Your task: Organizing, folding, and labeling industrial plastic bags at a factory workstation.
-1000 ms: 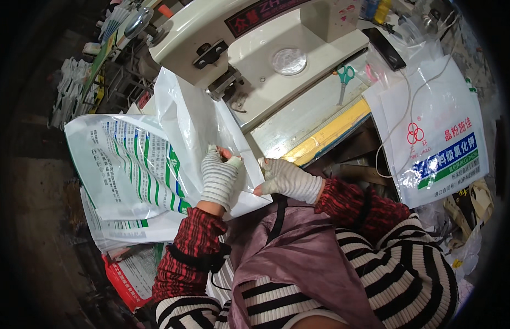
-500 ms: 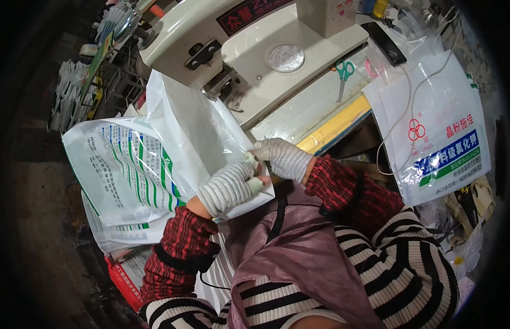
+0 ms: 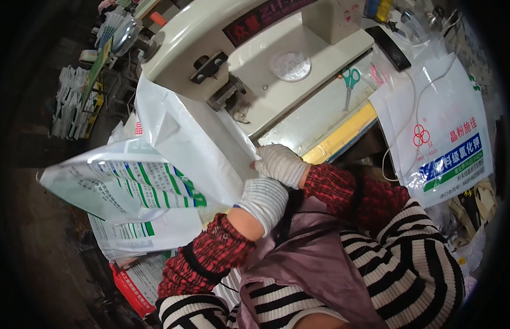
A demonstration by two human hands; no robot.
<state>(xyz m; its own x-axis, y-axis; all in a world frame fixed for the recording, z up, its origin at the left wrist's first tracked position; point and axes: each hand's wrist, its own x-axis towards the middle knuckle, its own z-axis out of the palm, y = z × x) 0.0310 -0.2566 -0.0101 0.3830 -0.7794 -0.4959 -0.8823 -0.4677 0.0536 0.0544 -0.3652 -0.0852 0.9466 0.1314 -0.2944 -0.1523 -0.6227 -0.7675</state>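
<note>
A large white printed woven bag [image 3: 183,129] with green and blue stripes lies under the arm of a cream sewing machine [image 3: 189,49], its near edge reaching my hands. My right hand [image 3: 281,164], in a pale striped fingerless glove, pinches that edge just below the machine bed. Close beside it, my left hand [image 3: 264,204] wears the same kind of glove and is turned with its back up against the bag's near corner. Its fingers are hidden beneath it, so their grip does not show. The bag's left part is folded up into a point.
Green-handled scissors [image 3: 350,88] lie on the machine bed beside a yellow strip [image 3: 345,134]. A black phone-like object [image 3: 387,48] rests farther right. Another printed white bag [image 3: 449,126] hangs at the right, a white cord over it. Stacked bags [image 3: 72,104] stand far left.
My left hand has moved right and nearer to me, rolling over so its fingers no longer show. The bag's left part has lifted and folded into a point. My right hand stays on the edge.
</note>
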